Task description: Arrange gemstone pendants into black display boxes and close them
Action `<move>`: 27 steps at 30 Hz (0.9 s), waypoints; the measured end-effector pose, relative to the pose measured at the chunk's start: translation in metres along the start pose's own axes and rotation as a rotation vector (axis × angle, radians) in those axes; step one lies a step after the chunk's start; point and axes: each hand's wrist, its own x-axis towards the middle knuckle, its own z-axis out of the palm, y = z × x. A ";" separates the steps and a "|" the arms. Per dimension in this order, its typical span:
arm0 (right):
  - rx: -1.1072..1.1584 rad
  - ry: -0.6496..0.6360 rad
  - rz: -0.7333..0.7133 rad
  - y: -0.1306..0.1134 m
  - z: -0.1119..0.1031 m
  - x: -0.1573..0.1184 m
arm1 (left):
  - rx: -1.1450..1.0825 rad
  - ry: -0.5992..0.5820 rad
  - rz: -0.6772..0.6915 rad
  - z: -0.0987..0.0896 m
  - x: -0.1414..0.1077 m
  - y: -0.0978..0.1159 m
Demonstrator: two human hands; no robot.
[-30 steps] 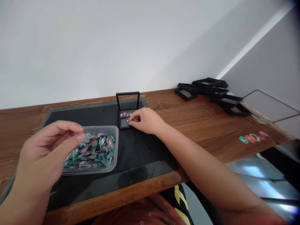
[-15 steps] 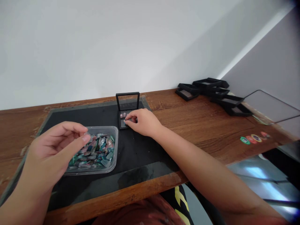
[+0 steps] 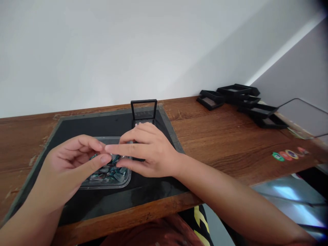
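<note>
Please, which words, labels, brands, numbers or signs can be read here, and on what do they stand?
None can be read.
Coloured discs: their marks are too small and blurred.
Tub, open case, black frames: no text seen.

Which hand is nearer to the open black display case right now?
The right hand. It is in front of the black display case, partly hiding it; the left hand is farther off, to the left, over the plastic tub.
</note>
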 end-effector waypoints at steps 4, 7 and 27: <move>-0.014 -0.048 -0.005 -0.002 -0.004 0.002 | -0.005 -0.063 -0.010 0.001 -0.002 0.003; -0.011 -0.071 0.010 -0.003 -0.005 0.002 | -0.022 -0.072 -0.035 0.002 -0.001 0.004; 0.386 -0.185 0.104 -0.003 -0.009 0.005 | -0.036 -0.184 -0.142 -0.002 -0.001 0.002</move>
